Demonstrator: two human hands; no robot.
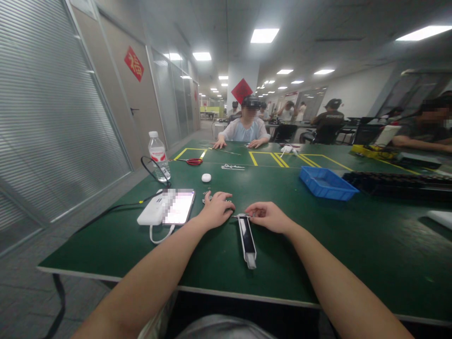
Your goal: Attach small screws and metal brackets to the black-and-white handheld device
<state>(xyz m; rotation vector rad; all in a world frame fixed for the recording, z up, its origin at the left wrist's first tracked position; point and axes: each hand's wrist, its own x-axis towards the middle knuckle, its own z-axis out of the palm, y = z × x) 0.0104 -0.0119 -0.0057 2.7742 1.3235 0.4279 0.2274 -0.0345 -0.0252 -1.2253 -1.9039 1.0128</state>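
Note:
On the green table, a long white device with a black face lies lengthwise in front of me, a clear grey piece at its near end. My right hand is at the device's far end, thumb and fingers closed together; what they pinch is too small to make out. A thin metal piece crosses that far end, between my hands. My left hand rests to the left with its fingers spread, over and beside small shiny pieces that it partly hides.
Left of my hands lie a phone, a cabled white power bank and a water bottle. Beyond are a white case, red-handled scissors and thin strips. A blue tray stands right; a person sits opposite.

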